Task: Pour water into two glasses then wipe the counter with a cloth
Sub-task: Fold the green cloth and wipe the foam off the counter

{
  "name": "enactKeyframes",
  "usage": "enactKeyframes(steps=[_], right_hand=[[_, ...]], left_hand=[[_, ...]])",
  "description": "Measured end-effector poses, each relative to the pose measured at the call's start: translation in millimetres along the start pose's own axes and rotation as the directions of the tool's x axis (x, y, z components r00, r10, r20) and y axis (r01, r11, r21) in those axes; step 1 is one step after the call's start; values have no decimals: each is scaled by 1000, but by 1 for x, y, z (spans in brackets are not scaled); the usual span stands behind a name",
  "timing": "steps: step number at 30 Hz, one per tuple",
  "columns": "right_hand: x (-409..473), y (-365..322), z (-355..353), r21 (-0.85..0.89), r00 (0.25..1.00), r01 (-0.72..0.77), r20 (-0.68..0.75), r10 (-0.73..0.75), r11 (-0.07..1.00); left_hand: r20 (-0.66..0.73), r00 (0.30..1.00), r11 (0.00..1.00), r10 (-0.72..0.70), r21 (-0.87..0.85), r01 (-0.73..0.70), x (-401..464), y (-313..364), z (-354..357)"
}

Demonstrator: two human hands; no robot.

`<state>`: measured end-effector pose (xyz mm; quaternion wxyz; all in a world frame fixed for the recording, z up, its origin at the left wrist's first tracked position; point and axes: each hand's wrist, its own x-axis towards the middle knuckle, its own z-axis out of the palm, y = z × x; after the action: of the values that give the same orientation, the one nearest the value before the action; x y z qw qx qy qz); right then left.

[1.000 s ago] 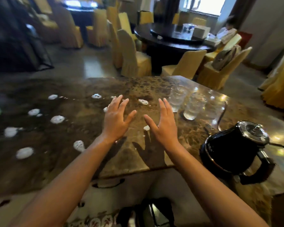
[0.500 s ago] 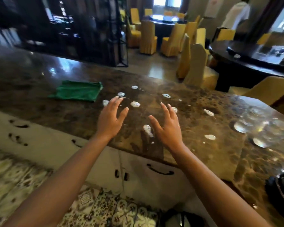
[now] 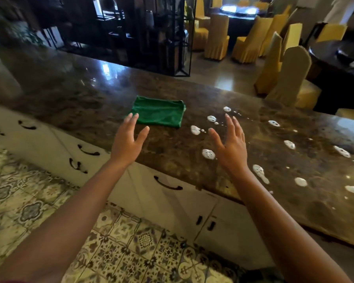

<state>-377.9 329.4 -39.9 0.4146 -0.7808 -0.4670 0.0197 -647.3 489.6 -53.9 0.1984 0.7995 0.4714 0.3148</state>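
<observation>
Brown marble counter (image 3: 172, 152): dotted with white foam blobs (image 3: 208, 154), awaiting wiping (glasses out of view). Folded green cloth (image 3: 159, 111): flat, far side. Your left hand (image 3: 127, 140): spread, empty, fingertips at cloth's near edge; grip it next. Your right hand (image 3: 231, 144): spread, empty.

Green cloth (image 3: 158, 113), mottled brown counter (image 3: 90, 92), white foam blobs (image 3: 208, 154)
</observation>
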Motion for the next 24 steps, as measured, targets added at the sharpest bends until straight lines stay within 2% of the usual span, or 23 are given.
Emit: enactKeyframes(steps=[2, 4, 6, 15, 20, 24], right_hand=[[13, -13, 14, -7, 1000, -2, -22, 2, 1000], [28, -23, 30, -98, 999, 22, -42, -26, 995], [46, -29, 47, -175, 998, 47, -32, -53, 983], [135, -30, 138, -281, 997, 73, 55, -60, 957], [178, -28, 183, -333, 988, 78, 149, -30, 940], [195, -23, 212, -420, 968, 61, 246, 49, 906]], left_hand=[[-22, 1000, 999, -8, 41, 8, 16, -21, -13], [-38, 999, 979, 37, 201, -28, 33, -42, -20], [-16, 998, 958, 60, 282, -53, 51, -59, -26], [29, 999, 926, 39, 375, -47, 144, -116, -10], [50, 999, 921, 7, 388, -26, 193, -144, 8], [91, 994, 919, -59, 393, 19, 226, -160, 24]])
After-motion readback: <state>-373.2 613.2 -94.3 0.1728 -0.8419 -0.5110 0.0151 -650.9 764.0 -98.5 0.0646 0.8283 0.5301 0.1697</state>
